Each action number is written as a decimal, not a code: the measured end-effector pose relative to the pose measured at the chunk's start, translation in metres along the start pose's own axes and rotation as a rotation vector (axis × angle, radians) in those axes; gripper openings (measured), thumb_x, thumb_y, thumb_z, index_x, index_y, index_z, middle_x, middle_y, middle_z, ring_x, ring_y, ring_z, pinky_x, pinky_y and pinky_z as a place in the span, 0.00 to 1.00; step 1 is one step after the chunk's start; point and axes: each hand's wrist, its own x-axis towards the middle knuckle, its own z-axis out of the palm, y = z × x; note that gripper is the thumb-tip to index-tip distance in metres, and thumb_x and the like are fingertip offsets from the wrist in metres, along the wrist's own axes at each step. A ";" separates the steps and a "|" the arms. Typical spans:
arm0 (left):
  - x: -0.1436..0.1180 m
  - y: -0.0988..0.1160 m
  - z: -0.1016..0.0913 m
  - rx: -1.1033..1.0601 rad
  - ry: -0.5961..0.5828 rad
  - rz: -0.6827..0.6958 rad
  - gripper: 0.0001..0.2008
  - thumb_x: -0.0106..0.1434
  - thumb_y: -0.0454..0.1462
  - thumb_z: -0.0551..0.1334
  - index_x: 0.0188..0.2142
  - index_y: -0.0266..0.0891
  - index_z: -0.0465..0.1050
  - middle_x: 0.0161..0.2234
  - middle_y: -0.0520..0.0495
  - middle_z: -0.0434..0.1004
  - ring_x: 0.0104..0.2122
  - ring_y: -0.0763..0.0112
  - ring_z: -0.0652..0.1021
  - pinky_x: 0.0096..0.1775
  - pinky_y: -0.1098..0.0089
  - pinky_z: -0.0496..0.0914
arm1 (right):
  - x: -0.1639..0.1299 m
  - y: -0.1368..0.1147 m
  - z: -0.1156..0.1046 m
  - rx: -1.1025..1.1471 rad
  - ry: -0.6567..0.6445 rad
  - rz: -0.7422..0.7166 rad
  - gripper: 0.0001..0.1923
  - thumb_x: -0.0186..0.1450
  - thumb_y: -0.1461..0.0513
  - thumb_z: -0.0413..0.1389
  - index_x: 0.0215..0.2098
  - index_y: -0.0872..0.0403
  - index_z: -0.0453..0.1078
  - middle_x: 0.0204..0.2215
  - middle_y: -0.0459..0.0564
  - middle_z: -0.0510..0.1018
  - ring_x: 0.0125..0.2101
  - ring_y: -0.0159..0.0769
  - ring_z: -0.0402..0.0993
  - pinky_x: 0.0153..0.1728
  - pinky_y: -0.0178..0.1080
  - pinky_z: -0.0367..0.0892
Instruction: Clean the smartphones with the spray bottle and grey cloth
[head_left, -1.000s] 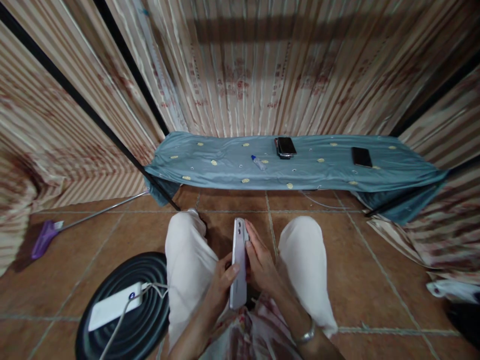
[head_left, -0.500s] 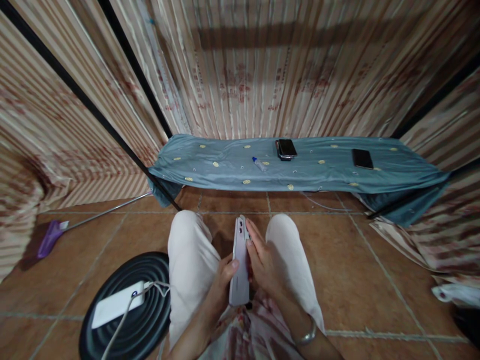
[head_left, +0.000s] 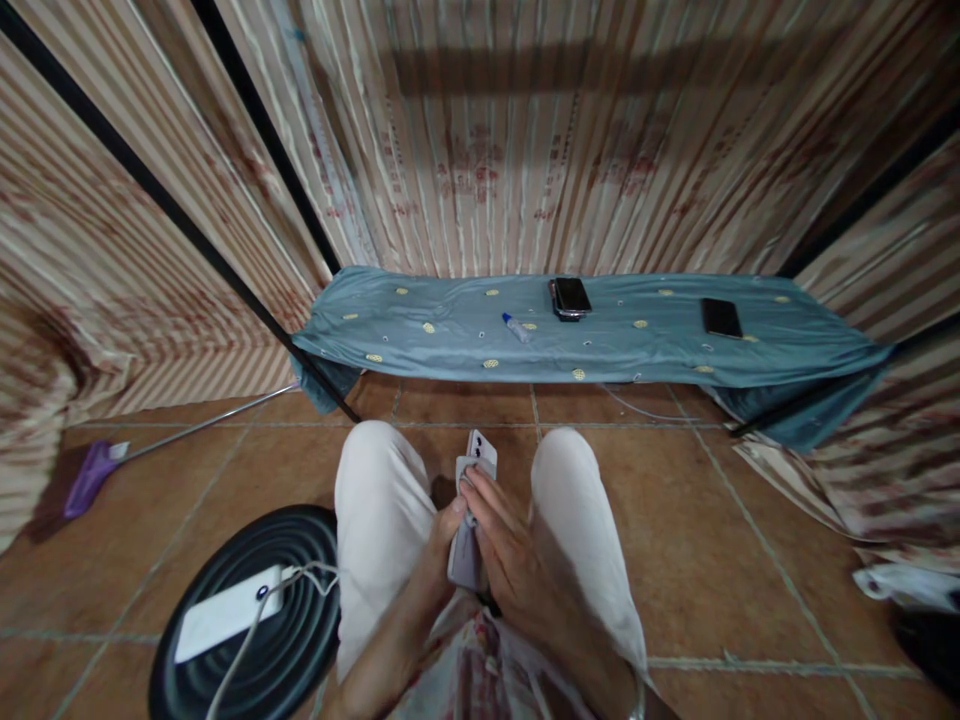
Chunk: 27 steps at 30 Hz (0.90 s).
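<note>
A pale lilac phone (head_left: 481, 445) is held low between my knees, its back with the camera lenses facing up. My left hand (head_left: 444, 532) grips it from the left and below. Across the phone's back lies my right hand (head_left: 508, 545), its fingertips pressing a small pale square (head_left: 470, 467) against the phone; I cannot tell whether that square is a cloth or a pad. Most of the phone's lower half is hidden under my fingers. My legs are in light trousers.
Ahead stands a low table under a teal cloth (head_left: 405, 340), bearing two dark phones (head_left: 571, 296) (head_left: 721, 317) and a small bottle (head_left: 516, 326). At my left, a black round stool (head_left: 300, 560) carries a white power bank (head_left: 225, 625) with its cable. A purple mop (head_left: 86, 480) lies on the tiled floor.
The phone has turned from edge-up to back-up and sunk a little. My right hand moved from its side onto its back, now pressing a pale square there.
</note>
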 end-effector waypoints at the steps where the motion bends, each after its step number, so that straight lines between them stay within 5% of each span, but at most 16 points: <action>1: 0.000 -0.001 0.001 0.027 0.034 0.005 0.14 0.55 0.46 0.67 0.38 0.42 0.80 0.46 0.47 0.80 0.55 0.59 0.72 0.56 0.66 0.64 | 0.005 0.002 -0.002 -0.044 0.004 -0.027 0.28 0.73 0.67 0.40 0.70 0.48 0.47 0.68 0.49 0.56 0.67 0.37 0.51 0.66 0.47 0.56; 7: 0.002 0.009 0.012 0.122 0.084 -0.025 0.24 0.50 0.52 0.69 0.40 0.37 0.80 0.43 0.43 0.82 0.48 0.53 0.76 0.52 0.61 0.68 | 0.032 0.023 -0.011 -0.235 0.003 -0.131 0.29 0.71 0.69 0.41 0.69 0.54 0.50 0.66 0.56 0.61 0.68 0.40 0.50 0.64 0.50 0.61; 12: 0.003 0.017 0.017 0.184 0.003 -0.041 0.27 0.47 0.56 0.68 0.38 0.37 0.80 0.31 0.45 0.82 0.36 0.58 0.78 0.40 0.65 0.71 | 0.045 0.035 -0.014 -0.168 0.009 -0.097 0.28 0.71 0.68 0.40 0.69 0.52 0.49 0.66 0.54 0.60 0.68 0.39 0.50 0.65 0.50 0.58; 17: 0.004 0.016 0.017 0.146 -0.116 -0.034 0.29 0.48 0.57 0.68 0.36 0.34 0.80 0.21 0.50 0.74 0.22 0.70 0.70 0.29 0.70 0.64 | 0.052 0.029 -0.014 0.008 -0.011 0.083 0.26 0.74 0.63 0.39 0.70 0.48 0.48 0.68 0.48 0.57 0.67 0.35 0.52 0.66 0.46 0.55; 22: -0.001 0.022 0.020 0.091 -0.067 -0.006 0.25 0.50 0.54 0.69 0.37 0.36 0.80 0.28 0.46 0.78 0.30 0.63 0.73 0.35 0.69 0.66 | 0.051 0.027 -0.010 0.103 -0.023 0.206 0.27 0.74 0.60 0.39 0.70 0.47 0.46 0.68 0.46 0.57 0.67 0.34 0.52 0.67 0.46 0.54; 27: -0.003 0.025 0.016 0.106 -0.122 0.005 0.30 0.49 0.56 0.68 0.42 0.35 0.79 0.26 0.47 0.77 0.27 0.65 0.72 0.33 0.69 0.65 | 0.043 0.037 -0.002 0.190 0.021 0.437 0.26 0.73 0.54 0.41 0.67 0.45 0.55 0.59 0.48 0.71 0.58 0.42 0.69 0.58 0.49 0.66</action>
